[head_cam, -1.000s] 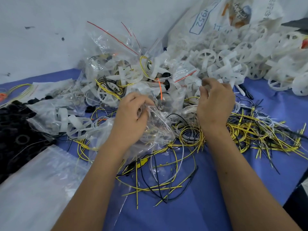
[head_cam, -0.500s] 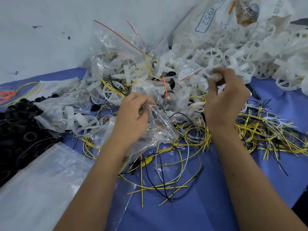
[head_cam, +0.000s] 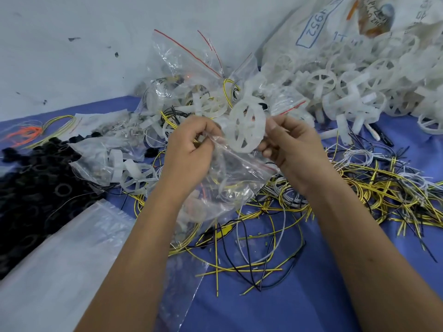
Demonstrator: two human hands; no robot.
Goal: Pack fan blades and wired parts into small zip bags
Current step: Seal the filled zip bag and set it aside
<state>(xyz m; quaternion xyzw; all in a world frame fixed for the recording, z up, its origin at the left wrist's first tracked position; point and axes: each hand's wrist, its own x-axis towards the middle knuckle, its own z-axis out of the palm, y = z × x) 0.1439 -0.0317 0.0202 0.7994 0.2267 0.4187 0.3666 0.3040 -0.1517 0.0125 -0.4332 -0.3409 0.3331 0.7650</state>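
Left hand (head_cam: 191,149) pinched the rim of a clear zip bag (head_cam: 230,178) at its mouth, fingers curled. Right hand (head_cam: 287,144) pinched a white fan blade (head_cam: 247,127), held upright right at the bag opening; probably partly inside, hard to tell through the plastic. Bag hung above a tangle of yellow, black and white wires (head_cam: 251,248) on the blue tabletop (head_cam: 311,307). Pile of fan blades (head_cam: 359,87) sat far right, black rings (head_cam: 31,183) left.
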